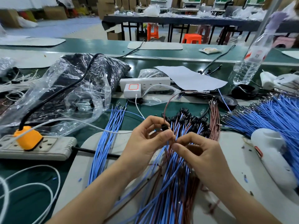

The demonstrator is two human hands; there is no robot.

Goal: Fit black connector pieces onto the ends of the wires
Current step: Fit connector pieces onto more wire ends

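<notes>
Through the head camera, a person is working at a green workbench (129,110) over a pale grey mat (97,159). The left hand (145,141) is pinching a small black cylindrical connector piece (165,126) between thumb and fingertips, just above the middle of the bench. A thin brown wire (166,107) is looping up and away from that piece. The right hand (200,152) is pinching a wire end just beside the piece; which wire, I cannot tell.

Just beyond the hands, a heap of fitted black connectors (192,120) is lying with blue and brown tails fanning toward the near edge, so a good share looks done. Plenty seems left: a loose bundle of bare blue wires (106,143) at left, a sheaf of brown metal-tipped wires (214,117), and a big spread of blue wires (275,115) at right.

A grey power strip with an orange plug (27,139) is sitting near left, with a crumpled clear plastic bag (77,81) behind it and a clear water bottle (252,59) far right. The finished tails crowding under the hands look likely to snag.
</notes>
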